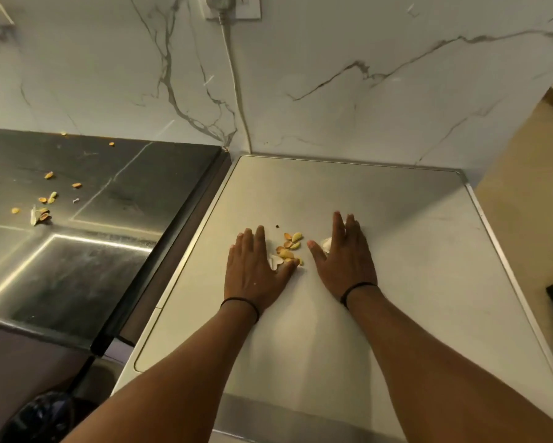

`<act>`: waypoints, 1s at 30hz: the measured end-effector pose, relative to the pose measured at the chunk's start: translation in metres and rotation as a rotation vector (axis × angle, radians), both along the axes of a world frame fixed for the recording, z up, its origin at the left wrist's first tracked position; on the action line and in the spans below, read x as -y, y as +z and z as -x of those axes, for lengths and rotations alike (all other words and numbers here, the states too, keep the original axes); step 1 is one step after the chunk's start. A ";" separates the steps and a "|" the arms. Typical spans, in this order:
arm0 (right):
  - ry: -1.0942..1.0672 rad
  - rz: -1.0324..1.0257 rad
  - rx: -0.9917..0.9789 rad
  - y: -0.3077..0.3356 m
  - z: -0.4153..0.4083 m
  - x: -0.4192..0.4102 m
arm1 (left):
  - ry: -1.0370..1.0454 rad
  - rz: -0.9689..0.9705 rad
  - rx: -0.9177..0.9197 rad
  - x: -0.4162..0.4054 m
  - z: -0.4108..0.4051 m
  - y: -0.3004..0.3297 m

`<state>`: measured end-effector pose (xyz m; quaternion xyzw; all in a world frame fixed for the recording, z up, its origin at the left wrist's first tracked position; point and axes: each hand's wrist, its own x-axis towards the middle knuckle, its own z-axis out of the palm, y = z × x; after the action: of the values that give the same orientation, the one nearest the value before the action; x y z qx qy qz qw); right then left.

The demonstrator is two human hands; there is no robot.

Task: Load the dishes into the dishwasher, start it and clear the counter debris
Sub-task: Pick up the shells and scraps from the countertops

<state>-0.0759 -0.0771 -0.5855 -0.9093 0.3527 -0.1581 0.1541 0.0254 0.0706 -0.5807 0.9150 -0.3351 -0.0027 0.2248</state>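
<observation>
**Shells gathered between two flat hands**

A small heap of nutshells (290,247), tan and yellow, lies on the pale grey counter (396,251) in the gap between the two hands. The left hand (256,270) rests palm down just to the left of the heap, fingers straight and close together, its thumb stretched out under the near edge of the shells and touching a white scrap of paper (274,262) that shows beside the palm. The right hand (345,263) lies flat on the other side, fingers straight and pointing away from the body, thumb angled in toward the heap; a second white scrap (327,243) peeks out from beneath its palm by the thumb. Neither hand grips anything. Each wrist wears a thin dark band. A single dark crumb (277,226) sits just beyond the heap, between the fingertips of both hands.

Well to the left of the left hand, past a dark strip at the counter's edge, lies a darker, glossy surface (109,187) with pale veining. More shells (45,203) are scattered there, well apart from the gathered heap.

Beyond the fingertips rises a white marble wall (332,91), with a white cord (233,75) running down it from an outlet (233,6) at the top. Near the left forearm, low in the view, a dark plastic bag (42,417) shows; what it holds cannot be seen.
</observation>
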 end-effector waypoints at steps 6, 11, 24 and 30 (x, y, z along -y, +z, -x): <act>0.148 0.046 0.033 -0.002 -0.024 0.006 | 0.077 0.189 -0.083 0.007 -0.017 0.004; 0.267 0.080 0.085 -0.002 -0.019 -0.006 | 0.108 0.325 -0.142 -0.003 -0.012 0.003; 0.246 0.254 -0.004 0.006 -0.029 -0.026 | 0.133 0.352 -0.145 -0.004 -0.010 0.006; 0.128 0.270 -0.015 -0.001 -0.024 -0.043 | 0.124 0.275 -0.076 -0.011 -0.010 -0.002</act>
<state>-0.0521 -0.0341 -0.5866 -0.9436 0.2706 -0.1870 0.0375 0.0359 0.0814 -0.5831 0.8937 -0.2666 0.0223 0.3602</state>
